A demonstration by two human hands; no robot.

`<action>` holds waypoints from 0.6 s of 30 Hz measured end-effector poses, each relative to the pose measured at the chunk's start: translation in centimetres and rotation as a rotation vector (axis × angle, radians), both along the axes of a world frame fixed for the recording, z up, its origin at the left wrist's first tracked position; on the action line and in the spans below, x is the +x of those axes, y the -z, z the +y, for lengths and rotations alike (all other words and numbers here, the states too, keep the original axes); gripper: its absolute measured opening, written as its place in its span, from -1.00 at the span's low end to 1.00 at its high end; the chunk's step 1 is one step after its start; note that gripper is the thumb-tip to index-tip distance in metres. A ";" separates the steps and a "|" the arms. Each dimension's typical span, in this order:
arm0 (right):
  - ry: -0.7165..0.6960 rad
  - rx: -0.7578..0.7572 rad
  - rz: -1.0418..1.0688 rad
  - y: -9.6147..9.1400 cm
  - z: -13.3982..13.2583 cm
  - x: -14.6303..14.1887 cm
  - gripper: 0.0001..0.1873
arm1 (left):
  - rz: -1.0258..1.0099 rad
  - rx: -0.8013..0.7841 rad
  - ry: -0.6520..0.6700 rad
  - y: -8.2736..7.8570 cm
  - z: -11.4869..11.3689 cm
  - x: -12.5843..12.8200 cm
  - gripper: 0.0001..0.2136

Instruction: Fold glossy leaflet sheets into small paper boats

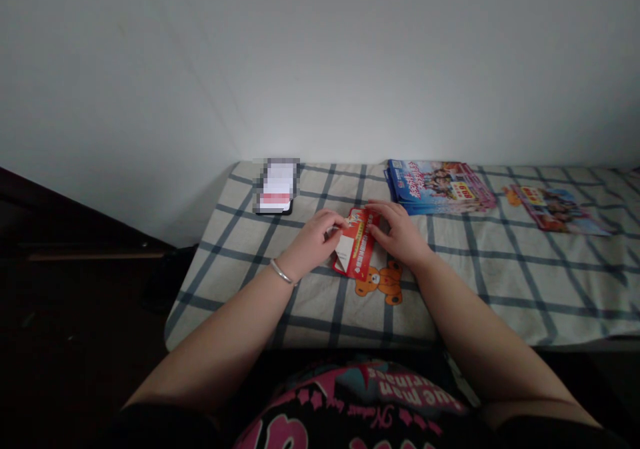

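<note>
A red printed leaflet (363,252) lies on the checked cloth, with a pale, folded-over part at its left side. At its left edge, my left hand (323,235) pinches the paper between thumb and fingers; a silver bangle is on that wrist. My right hand (400,232) grips the upper right part of the leaflet, fingers bent over the far edge and thumb on the printed face. Under the leaflet's near edge, an orange bear print (383,285) shows on the cloth.
A phone (276,189), its screen blurred, lies at the back left. Behind my right hand is a stack of blue and pink flyers (435,185). Farther right lies another flyer (560,209). The checked cloth (230,269) covers the table, which meets a white wall (320,69).
</note>
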State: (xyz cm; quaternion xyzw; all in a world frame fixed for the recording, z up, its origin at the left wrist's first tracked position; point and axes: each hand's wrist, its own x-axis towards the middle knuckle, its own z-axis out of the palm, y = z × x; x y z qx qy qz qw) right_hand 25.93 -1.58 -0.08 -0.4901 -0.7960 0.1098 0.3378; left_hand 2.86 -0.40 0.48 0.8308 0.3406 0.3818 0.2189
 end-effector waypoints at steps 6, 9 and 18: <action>0.001 -0.099 0.013 0.1 0.0 -0.2 -0.60 | 0.053 -0.007 0.036 -0.3 0.1 -0.1 -0.75; 0.056 -0.158 0.023 0.1 0.0 -0.3 -0.68 | 0.080 0.028 -0.019 -0.3 0.0 -0.2 -0.78; 0.456 -0.323 0.115 -0.5 -0.2 0.1 -0.77 | 0.198 0.203 -0.082 -0.3 0.1 -0.6 -0.91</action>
